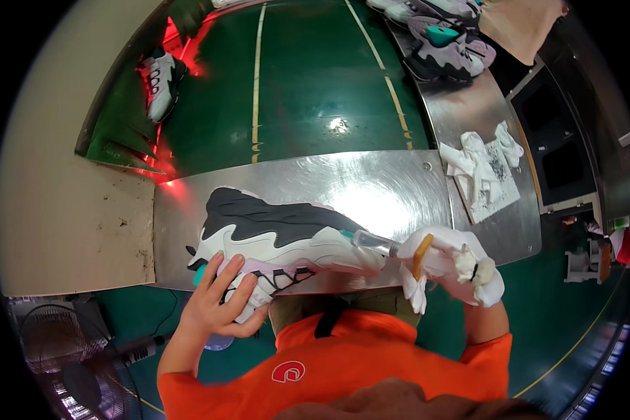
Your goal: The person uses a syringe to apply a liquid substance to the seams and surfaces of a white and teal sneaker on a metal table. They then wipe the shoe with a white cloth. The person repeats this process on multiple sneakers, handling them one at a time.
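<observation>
A white, black and lilac sneaker (pixel 294 234) lies on its side on the metal bench, its dark, wavy sole side away from me and its laces toward me. My left hand (pixel 220 297) is bare, with its fingers wrapped over the tongue and collar end. At the toe end, my right hand (pixel 451 266), covered in a white glove or cloth, grips a slim tool (pixel 376 243) with a flat, shiny pale end. The tool's tip touches the toe's sole edge, where a teal patch shows. A yellowish strip lies across the right-hand fingers, and much of the tool's handle is hidden.
Beyond the metal bench (pixel 287 175) runs a green conveyor belt (pixel 322 84), with another sneaker (pixel 162 85) under red light. More sneakers (pixel 444 49) stand on the right-hand ledge. White cloths (pixel 476 168) lie over a pad there. A fan (pixel 77 371) stands at lower left.
</observation>
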A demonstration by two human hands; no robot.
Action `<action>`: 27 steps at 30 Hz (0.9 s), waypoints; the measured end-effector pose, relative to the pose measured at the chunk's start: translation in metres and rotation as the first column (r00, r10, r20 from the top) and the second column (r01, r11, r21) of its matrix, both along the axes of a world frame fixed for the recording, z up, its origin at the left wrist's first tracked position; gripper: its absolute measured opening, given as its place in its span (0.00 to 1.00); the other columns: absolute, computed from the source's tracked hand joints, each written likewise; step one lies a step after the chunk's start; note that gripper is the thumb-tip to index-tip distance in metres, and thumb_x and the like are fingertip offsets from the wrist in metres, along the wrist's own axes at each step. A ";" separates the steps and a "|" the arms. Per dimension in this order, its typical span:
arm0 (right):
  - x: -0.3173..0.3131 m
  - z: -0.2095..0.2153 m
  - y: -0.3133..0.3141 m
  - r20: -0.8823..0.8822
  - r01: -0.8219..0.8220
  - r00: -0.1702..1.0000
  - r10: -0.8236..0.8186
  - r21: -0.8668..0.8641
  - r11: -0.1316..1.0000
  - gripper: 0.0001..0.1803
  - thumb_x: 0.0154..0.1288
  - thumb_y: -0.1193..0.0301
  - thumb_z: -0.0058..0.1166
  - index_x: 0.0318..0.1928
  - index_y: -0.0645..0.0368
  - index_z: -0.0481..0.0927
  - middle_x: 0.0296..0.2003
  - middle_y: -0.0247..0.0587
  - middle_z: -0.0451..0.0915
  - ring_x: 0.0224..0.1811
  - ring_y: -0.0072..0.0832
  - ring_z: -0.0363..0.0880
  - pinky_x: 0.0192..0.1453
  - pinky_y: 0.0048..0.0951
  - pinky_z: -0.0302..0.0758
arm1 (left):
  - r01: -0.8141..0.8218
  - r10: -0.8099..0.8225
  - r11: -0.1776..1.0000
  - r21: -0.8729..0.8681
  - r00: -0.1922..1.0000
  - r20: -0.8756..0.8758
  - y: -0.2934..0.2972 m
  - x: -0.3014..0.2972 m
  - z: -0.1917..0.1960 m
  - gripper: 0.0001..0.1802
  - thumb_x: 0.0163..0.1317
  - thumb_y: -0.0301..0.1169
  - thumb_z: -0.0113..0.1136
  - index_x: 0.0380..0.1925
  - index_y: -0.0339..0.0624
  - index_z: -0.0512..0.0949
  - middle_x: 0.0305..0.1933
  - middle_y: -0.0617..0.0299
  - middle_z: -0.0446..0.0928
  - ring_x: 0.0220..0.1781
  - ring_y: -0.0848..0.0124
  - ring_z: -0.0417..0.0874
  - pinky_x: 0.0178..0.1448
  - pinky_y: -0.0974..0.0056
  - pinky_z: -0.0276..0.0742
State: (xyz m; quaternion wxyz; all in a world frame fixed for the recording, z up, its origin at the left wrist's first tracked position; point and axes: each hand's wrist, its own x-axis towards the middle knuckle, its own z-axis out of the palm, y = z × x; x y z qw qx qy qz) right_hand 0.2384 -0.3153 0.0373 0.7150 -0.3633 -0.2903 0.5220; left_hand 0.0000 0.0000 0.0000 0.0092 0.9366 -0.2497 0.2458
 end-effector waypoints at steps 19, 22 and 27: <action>0.022 -0.063 -0.031 -0.308 0.065 0.951 0.024 0.273 0.960 0.55 0.28 0.64 0.74 0.57 0.87 0.65 0.37 0.68 0.78 0.33 0.48 0.85 0.36 0.40 0.87 | -0.191 0.192 0.981 0.012 0.978 -0.078 -0.044 0.004 0.022 0.24 0.52 0.32 0.69 0.48 0.61 0.71 0.60 0.49 0.73 0.57 0.39 0.80 0.60 0.37 0.74; 0.014 -0.071 -0.033 -0.387 0.163 0.922 -0.026 0.325 0.931 0.55 0.27 0.62 0.74 0.56 0.86 0.67 0.36 0.68 0.78 0.33 0.48 0.84 0.36 0.40 0.87 | -0.231 0.231 0.973 0.020 0.968 -0.095 -0.051 0.003 0.024 0.25 0.52 0.31 0.70 0.49 0.61 0.71 0.60 0.49 0.73 0.57 0.40 0.80 0.60 0.37 0.75; 0.004 -0.078 -0.033 -0.406 0.252 0.908 -0.109 0.317 0.914 0.54 0.30 0.58 0.73 0.57 0.83 0.68 0.36 0.66 0.78 0.32 0.48 0.84 0.34 0.40 0.86 | -0.260 0.262 0.965 0.029 0.962 -0.074 -0.059 0.004 0.024 0.26 0.51 0.30 0.71 0.49 0.61 0.71 0.60 0.49 0.73 0.57 0.40 0.80 0.59 0.38 0.76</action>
